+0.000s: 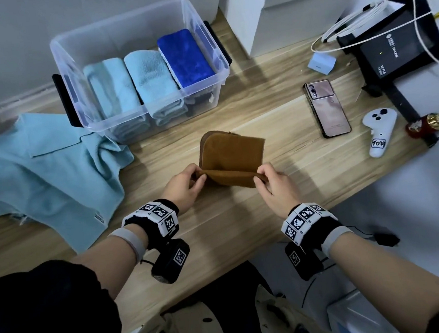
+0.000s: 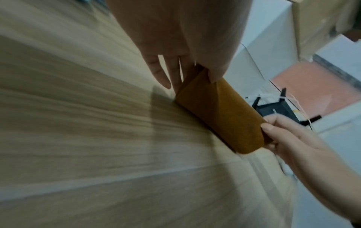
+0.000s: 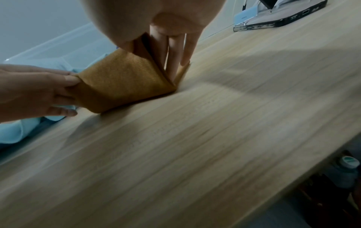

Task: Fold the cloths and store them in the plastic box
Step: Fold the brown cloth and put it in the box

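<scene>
A folded brown cloth (image 1: 232, 156) lies mid-table on the wooden desk (image 1: 306, 180). My left hand (image 1: 188, 182) pinches its near-left corner and my right hand (image 1: 269, 180) pinches its near-right corner, lifting the near edge off the wood. In the left wrist view the brown cloth (image 2: 220, 114) stretches between the left hand's thumb and fingers (image 2: 197, 74) and the right hand (image 2: 277, 134). The right wrist view shows the brown cloth (image 3: 121, 83) the same way. The clear plastic box (image 1: 134, 28) at the back holds two light blue folded cloths (image 1: 133, 81) and a dark blue one (image 1: 186, 56).
An unfolded light blue cloth (image 1: 43, 175) is spread at the left of the desk. A phone (image 1: 326, 108), a white controller (image 1: 378, 132), a small blue block (image 1: 322, 63) and a black router with cables (image 1: 397, 36) sit at the right. White boxes (image 1: 292, 3) stand behind.
</scene>
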{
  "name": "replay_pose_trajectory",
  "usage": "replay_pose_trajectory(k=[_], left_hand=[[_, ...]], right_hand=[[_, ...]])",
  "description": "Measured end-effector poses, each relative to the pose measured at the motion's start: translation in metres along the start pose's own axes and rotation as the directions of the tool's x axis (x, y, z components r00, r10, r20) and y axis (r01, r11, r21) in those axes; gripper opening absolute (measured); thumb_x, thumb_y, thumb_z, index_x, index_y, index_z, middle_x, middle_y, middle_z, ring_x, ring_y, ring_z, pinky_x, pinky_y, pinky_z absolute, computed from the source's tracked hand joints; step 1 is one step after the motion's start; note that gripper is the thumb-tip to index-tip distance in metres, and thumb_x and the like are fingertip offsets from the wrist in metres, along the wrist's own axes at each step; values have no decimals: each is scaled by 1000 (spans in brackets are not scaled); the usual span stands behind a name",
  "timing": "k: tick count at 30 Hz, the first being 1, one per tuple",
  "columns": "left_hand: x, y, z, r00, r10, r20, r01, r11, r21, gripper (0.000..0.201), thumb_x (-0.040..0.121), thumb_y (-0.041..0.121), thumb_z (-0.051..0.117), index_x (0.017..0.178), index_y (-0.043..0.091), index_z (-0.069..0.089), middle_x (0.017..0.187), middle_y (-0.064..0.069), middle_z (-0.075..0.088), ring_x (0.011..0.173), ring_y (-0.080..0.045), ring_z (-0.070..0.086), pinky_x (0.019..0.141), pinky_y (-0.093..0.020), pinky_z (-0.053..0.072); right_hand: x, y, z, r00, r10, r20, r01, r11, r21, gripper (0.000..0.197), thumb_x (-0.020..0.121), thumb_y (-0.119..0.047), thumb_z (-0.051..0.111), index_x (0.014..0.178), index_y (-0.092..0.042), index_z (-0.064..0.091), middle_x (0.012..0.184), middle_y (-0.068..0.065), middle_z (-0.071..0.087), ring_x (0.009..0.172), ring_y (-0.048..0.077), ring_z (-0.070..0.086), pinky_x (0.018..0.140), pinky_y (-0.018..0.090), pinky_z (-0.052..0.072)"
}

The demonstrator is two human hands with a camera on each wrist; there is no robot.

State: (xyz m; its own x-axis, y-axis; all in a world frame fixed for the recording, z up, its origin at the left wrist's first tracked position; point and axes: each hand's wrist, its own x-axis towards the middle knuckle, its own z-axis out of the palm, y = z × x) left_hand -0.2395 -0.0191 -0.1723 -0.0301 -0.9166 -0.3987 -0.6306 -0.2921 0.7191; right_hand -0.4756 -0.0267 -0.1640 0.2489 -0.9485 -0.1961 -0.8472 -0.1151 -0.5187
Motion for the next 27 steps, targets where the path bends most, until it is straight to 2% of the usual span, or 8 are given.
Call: replay_pose_trajectory(k=[2,5,9,11,14,18,22,27], left_hand=[[2,-2,2,999,-44,-25,42,997,-60,11,94,32,48,93,21,49,79,2,59,74,-20,55,74,-33,46],[6,0,3,995,-97,-29,92,986,-141,13,91,36,54,91,26,46,78,3,59,74,-19,55,73,-31,44],[9,0,1,992,-125,34,127,988,-83,29,79,24,72,98,20,52,83,9,60,83,-12,59,76,-22,40],[15,-1,1,992,-122,-12,121,991,-61,21,81,22,69,98,16,58,89,-1,66,89,-20,61,77,-26,45],[24,-1,2,985,-160,-59,152,981,-117,11,86,28,62,93,21,56,84,-10,69,77,-27,62,73,-33,48],[34,2,5,977,-187,-100,178,979,-98,9,89,30,57,87,27,49,71,-4,64,67,-25,54,64,-30,41],[39,6,8,962,-234,-140,233,972,-22,11,89,30,56,96,22,52,78,0,64,75,-24,57,67,-29,42],[45,8,8,957,-245,-158,254,967,36,10,89,30,56,91,24,47,79,-1,63,75,-26,57,66,-30,42]], right_hand=[[2,2,1,998,59,16,-59,997,49,21,94,-35,46,102,-16,46,72,4,62,64,24,57,58,36,47],[5,6,5,976,198,93,-212,961,178,33,85,-43,59,106,-19,48,93,1,65,84,21,61,74,36,51],[11,10,9,960,261,101,-278,928,248,25,83,-33,65,101,-15,59,104,6,68,99,21,63,84,33,50],[14,11,9,947,308,90,-321,899,299,17,86,-31,63,94,-17,58,105,8,68,101,21,63,84,32,48],[20,11,10,930,364,56,-360,869,340,13,87,-30,61,86,-21,51,103,10,68,100,22,63,85,34,50],[27,9,12,906,422,13,-403,856,323,15,87,-28,61,93,-15,57,106,9,68,103,21,63,82,30,47],[34,6,13,879,477,-3,-462,853,244,26,86,-31,62,103,-11,60,110,5,67,105,20,62,83,27,45],[40,-2,10,839,544,-31,-534,832,152,27,84,-33,64,101,-13,57,100,3,65,94,20,61,71,23,38]])
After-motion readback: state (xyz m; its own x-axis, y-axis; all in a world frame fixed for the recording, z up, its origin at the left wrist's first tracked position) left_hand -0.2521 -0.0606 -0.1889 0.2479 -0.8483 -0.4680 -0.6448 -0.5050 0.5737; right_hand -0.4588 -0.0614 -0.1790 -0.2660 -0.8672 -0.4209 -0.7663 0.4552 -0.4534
